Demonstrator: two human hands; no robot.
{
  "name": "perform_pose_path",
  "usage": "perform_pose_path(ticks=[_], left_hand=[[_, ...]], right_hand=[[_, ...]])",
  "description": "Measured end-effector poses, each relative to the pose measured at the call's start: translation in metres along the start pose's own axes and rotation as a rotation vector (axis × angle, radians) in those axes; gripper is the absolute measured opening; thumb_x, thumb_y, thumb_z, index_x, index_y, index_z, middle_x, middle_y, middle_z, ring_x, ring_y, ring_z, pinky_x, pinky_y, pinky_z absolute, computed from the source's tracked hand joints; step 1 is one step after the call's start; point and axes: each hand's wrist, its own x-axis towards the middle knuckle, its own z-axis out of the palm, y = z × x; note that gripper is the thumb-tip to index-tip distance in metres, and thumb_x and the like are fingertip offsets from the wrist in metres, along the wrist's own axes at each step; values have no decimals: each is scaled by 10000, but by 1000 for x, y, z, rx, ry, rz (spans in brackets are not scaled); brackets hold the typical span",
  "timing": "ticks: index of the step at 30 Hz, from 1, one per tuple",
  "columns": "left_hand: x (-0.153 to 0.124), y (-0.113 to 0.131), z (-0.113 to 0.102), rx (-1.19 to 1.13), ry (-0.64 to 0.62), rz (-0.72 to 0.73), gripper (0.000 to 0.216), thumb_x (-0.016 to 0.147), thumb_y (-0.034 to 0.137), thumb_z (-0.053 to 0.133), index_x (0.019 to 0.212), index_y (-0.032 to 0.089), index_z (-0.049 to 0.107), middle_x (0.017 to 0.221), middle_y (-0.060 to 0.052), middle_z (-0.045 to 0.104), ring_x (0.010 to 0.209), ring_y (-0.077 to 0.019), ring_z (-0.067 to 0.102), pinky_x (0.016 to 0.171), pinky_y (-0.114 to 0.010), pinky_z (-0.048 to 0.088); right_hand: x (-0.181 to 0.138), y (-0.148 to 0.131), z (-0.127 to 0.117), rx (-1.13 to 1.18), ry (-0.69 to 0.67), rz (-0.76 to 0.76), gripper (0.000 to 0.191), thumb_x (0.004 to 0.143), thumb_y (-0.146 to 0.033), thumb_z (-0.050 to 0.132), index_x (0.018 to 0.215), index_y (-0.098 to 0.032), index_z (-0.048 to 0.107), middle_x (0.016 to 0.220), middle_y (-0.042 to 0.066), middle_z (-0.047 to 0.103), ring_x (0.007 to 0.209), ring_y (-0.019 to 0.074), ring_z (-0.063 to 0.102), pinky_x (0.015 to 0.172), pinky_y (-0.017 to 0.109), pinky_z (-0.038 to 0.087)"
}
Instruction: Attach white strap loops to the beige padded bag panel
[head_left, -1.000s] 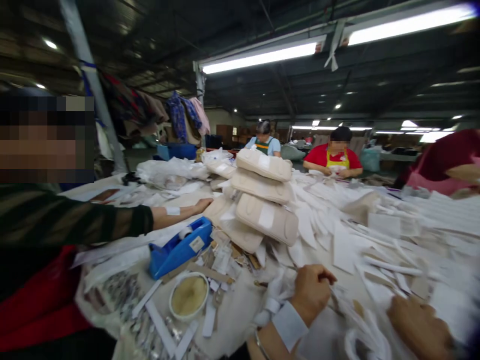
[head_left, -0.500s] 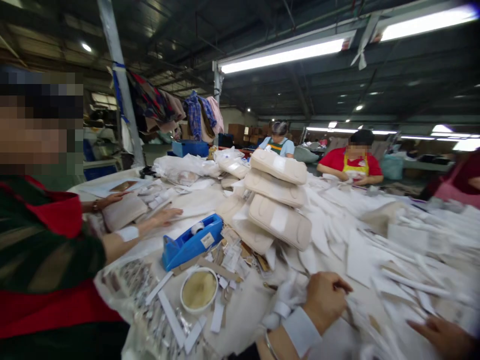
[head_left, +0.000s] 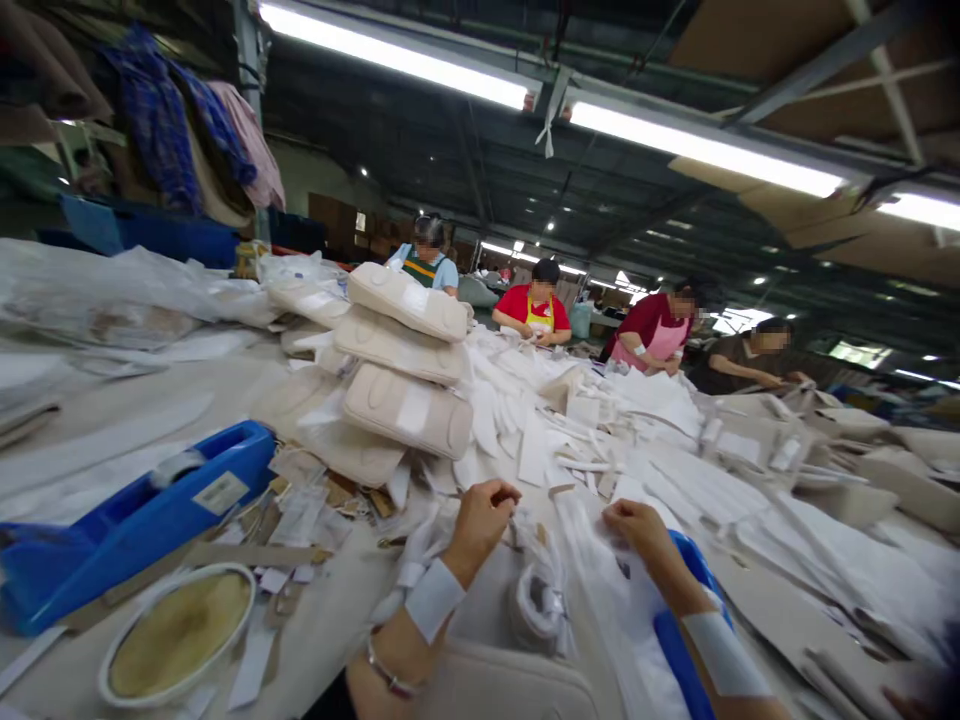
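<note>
My left hand (head_left: pixel 480 520) is closed in a fist over white strips (head_left: pixel 540 545) lying on the table, a white band on its wrist. My right hand (head_left: pixel 637 530) rests on the same heap of white strips just to the right, fingers curled on the material. Under my right forearm lies a blue object (head_left: pixel 679 625). A roll of white tape (head_left: pixel 536 605) sits between my forearms. Whether either hand actually grips a strip is hard to see.
A blue tape dispenser (head_left: pixel 142 515) and a white bowl of yellowish paste (head_left: pixel 176 630) lie at the left. Stacked beige padded pieces (head_left: pixel 401 385) stand ahead. White and beige cut pieces (head_left: pixel 750 470) cover the table. Several people work at the far side.
The view swung right and down; the neighbouring person at the left left the frame. My right hand came in from the right edge to the strips beside my left hand.
</note>
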Motion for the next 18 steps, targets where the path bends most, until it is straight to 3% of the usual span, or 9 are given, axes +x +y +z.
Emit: perform_pose_path(ticks=[3,5,8,10,12,15,18], left_hand=[[-1,2,6,-99,-70,-36,191,772,182,579,915,112,684,861,-80,690,729,-164,655,635,-255,513],[-6,6,9,-157,-170,-62,364,798,281,627,1110,94,638,866,-101,700,707,-179,676,619,-271,529],[-17,17,8,-363,-362,-104,820,830,449,673,1492,139,302,829,-79,700,737,-195,703,695,-308,548],[-21,25,4,-565,-427,-108,967,830,492,696,1554,228,110,777,-21,667,710,-173,686,716,-309,544],[-21,29,-1,-704,-387,-79,932,797,464,744,1535,263,213,757,2,635,626,-141,631,649,-278,526],[-12,28,-8,-766,-153,-26,721,668,344,827,1315,168,561,832,-29,653,638,-113,580,607,-220,477],[-1,17,-12,-707,48,-21,667,584,299,824,1208,147,645,806,-10,647,638,-106,553,595,-205,447]], right_hand=[[-14,-25,2,187,-84,8,325,577,-463,651,746,-187,622,692,70,679,635,230,661,544,328,542],[-28,-46,9,303,-182,-25,423,595,-472,705,907,-189,661,797,68,709,703,232,676,608,344,560],[-52,-79,27,548,-403,-68,484,586,-396,811,1005,-183,693,821,55,717,672,194,652,624,306,535],[-68,-95,40,698,-531,-77,464,576,-342,849,989,-179,714,806,47,718,641,163,630,602,262,503],[-80,-104,50,770,-615,-75,438,604,-343,851,990,-182,721,779,39,716,588,136,607,558,229,471],[-94,-103,51,767,-707,-9,483,593,-337,864,1024,-181,715,743,34,706,552,132,604,535,219,462],[-108,-93,36,681,-784,94,572,525,-322,897,1048,-183,711,781,33,708,632,155,646,596,224,490]])
